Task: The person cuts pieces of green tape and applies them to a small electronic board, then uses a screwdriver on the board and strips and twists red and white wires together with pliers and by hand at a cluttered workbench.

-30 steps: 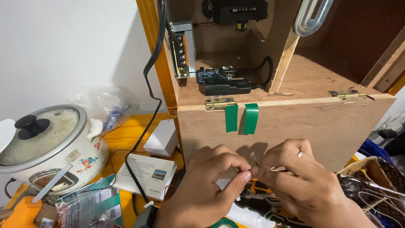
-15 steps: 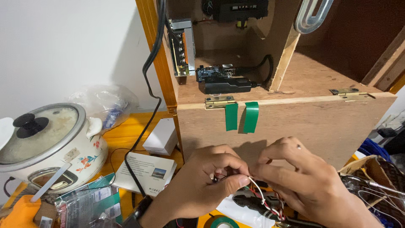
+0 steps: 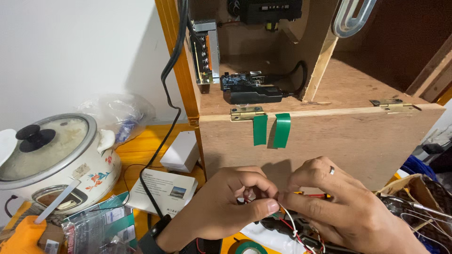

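Your hands have closed in since half a second ago: left hand point(image 3: 226, 207) and right hand point(image 3: 339, 207) now pinch the red and white wires point(image 3: 293, 229) between them, fingers narrow, low before the wooden box point(image 3: 329, 141). Looks like splicing; next needs a steady twist. White carton point(image 3: 181, 151) and flat white box point(image 3: 162, 190) sit left on the orange worktop point(image 3: 136, 146).
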